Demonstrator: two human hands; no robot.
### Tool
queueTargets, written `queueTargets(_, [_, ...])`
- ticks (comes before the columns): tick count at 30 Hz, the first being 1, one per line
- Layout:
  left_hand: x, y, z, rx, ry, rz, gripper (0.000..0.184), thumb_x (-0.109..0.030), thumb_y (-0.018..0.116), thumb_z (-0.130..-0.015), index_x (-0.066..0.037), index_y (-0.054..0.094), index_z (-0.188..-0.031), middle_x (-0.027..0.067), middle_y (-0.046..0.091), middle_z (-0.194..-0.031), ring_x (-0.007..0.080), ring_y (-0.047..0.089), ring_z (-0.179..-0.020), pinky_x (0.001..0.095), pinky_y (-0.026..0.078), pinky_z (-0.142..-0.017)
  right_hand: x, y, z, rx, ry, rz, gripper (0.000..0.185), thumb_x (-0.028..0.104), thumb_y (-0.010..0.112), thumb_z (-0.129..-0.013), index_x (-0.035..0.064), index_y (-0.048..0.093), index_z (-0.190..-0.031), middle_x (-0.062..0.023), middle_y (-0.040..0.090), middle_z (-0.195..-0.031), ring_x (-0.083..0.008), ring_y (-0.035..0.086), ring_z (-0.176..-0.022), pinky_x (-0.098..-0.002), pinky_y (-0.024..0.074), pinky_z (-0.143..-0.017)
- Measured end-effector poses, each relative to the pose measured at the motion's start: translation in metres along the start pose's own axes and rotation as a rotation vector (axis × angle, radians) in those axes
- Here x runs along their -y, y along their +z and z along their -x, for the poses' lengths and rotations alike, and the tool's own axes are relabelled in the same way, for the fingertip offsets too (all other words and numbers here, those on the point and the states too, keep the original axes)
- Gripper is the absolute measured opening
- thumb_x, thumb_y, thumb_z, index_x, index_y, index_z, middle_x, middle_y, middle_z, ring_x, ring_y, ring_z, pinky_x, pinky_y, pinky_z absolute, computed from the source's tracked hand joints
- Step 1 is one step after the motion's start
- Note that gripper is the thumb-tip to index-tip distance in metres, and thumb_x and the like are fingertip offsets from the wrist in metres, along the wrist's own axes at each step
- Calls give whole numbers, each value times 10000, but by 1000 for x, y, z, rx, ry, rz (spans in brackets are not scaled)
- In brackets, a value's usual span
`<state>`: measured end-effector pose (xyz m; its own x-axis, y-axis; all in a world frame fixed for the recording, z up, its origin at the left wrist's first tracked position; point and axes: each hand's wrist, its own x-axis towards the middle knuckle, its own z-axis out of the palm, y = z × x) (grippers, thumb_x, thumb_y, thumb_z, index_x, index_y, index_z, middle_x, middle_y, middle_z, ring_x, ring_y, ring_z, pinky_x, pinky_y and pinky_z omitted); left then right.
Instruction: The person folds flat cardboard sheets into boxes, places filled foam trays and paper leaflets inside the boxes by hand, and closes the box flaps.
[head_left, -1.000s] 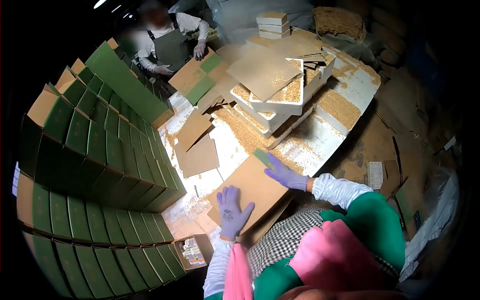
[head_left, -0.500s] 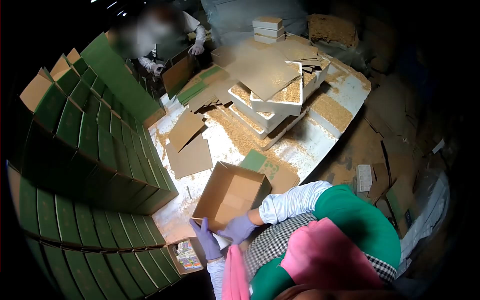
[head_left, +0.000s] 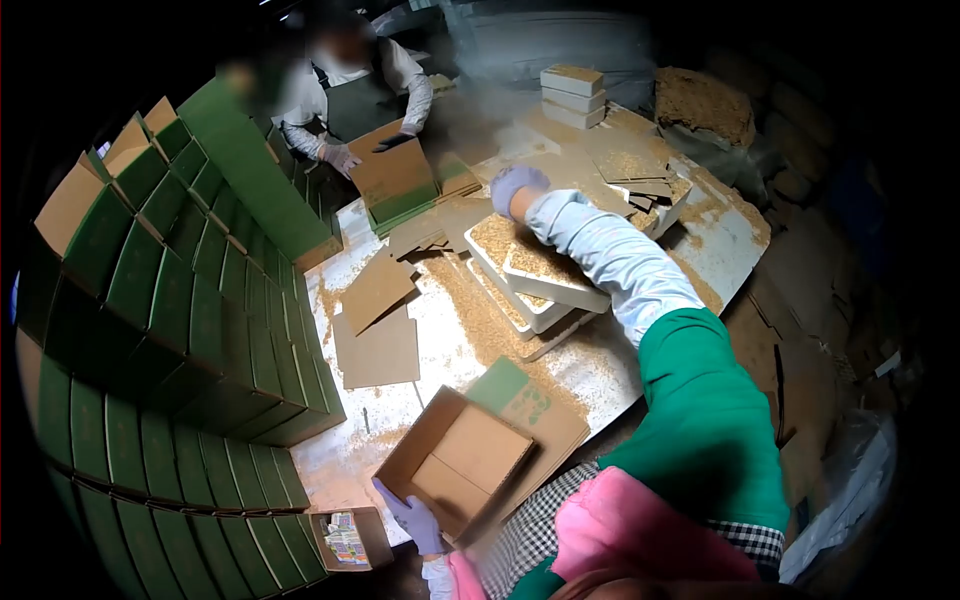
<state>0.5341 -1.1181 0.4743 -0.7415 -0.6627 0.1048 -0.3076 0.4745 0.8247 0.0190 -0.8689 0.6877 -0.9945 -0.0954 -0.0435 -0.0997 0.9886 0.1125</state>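
A cardboard box (head_left: 477, 444), brown inside, sits tilted at the table's near edge with its top facing me. My left hand (head_left: 412, 520), in a purple glove, grips its near left wall. My right hand (head_left: 518, 188), gloved alike, is stretched far out over the stacked white trays (head_left: 560, 292) filled with tan shavings. Its fingers curl down beside a flat cardboard sheet (head_left: 572, 172); what they hold, if anything, is hidden. Under the box's right side lies a flat piece of green-printed cardboard (head_left: 535, 425).
Green boxes (head_left: 180, 330) stand in tall rows on the left. A small carton (head_left: 375, 540) with printed packets is at the near left. Loose cardboard sheets (head_left: 378, 350) lie mid-table. Across it, a person (head_left: 350, 100) handles a cardboard box (head_left: 393, 182). White blocks (head_left: 573, 97) stand behind.
My right hand has left the box and reached forward over the trays. The sheet that covered the top tray no longer lies across it. My left hand stays at the box.
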Motion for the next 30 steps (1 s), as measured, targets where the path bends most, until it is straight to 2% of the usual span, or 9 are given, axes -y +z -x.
queueTargets(4, [20,2,0,10,2,10,744,56,380,-827,32,153,-1535,202,187,-1601,306,163,-1492,373,113,-1217,-110,-23,9,-435,-329,271,373,129,520,-924,19,576,-1276,-194,671,-1147,-318,669,-1039,-418,549,-828])
queueTargets(7, [25,7,0,-11,-23,35,732,53,375,-842,36,142,-1535,202,164,-1608,302,141,-1499,372,96,-1219,-176,-18,3,-530,-222,60,437,84,384,-956,94,494,-1379,-165,589,-1273,-299,585,-1172,-397,470,-950])
queueTargets(12, [28,6,-2,13,-60,26,726,50,391,-843,41,159,-1531,190,189,-1605,286,164,-1495,369,111,-1215,-226,56,-14,-184,-155,-304,791,572,556,-897,50,392,-1468,-205,417,-1483,-357,408,-1367,-426,311,-1133])
queueTargets(16, [19,1,-1,13,-68,97,734,63,399,-831,28,183,-1532,175,205,-1604,273,170,-1494,370,116,-1214,-199,59,138,-604,-15,-917,864,433,717,-846,-27,328,-1465,-272,407,-1428,-373,389,-1350,-421,349,-1113])
queueTargets(18, [16,12,1,16,-18,100,738,70,402,-826,24,191,-1532,171,213,-1603,271,171,-1493,372,116,-1214,-174,119,187,-486,157,-1285,1109,493,759,-802,-79,120,-1506,-319,218,-1512,-418,270,-1417,-438,323,-1145])
queueTargets(21, [-26,43,-6,76,-62,70,681,9,401,-878,19,206,-1531,185,234,-1596,285,203,-1486,341,171,-1192,-117,142,226,-153,-63,-1369,951,504,723,-841,211,148,-1538,-214,184,-1528,-346,281,-1403,-524,440,-1025])
queueTargets(24, [3,59,-33,114,14,86,677,11,411,-878,30,213,-1525,200,252,-1585,299,223,-1478,348,184,-1190,-90,133,224,-83,354,-2151,684,398,701,-892,216,336,-1441,-86,462,-1395,-267,547,-1188,-503,536,-863])
queueTargets(27, [0,59,-52,183,-13,196,679,17,410,-878,30,207,-1526,189,252,-1586,279,215,-1481,350,184,-1194,-101,98,271,-30,182,-2039,711,284,630,-953,64,262,-1519,-106,514,-1343,-246,538,-1207,-407,505,-925])
queueTargets(30, [-18,57,-52,176,-43,307,673,27,397,-887,26,194,-1529,181,243,-1588,267,212,-1479,352,178,-1199,-136,106,300,23,-130,-1748,498,193,599,-956,52,472,-1417,-140,502,-1422,-255,508,-1274,-359,399,-1058])
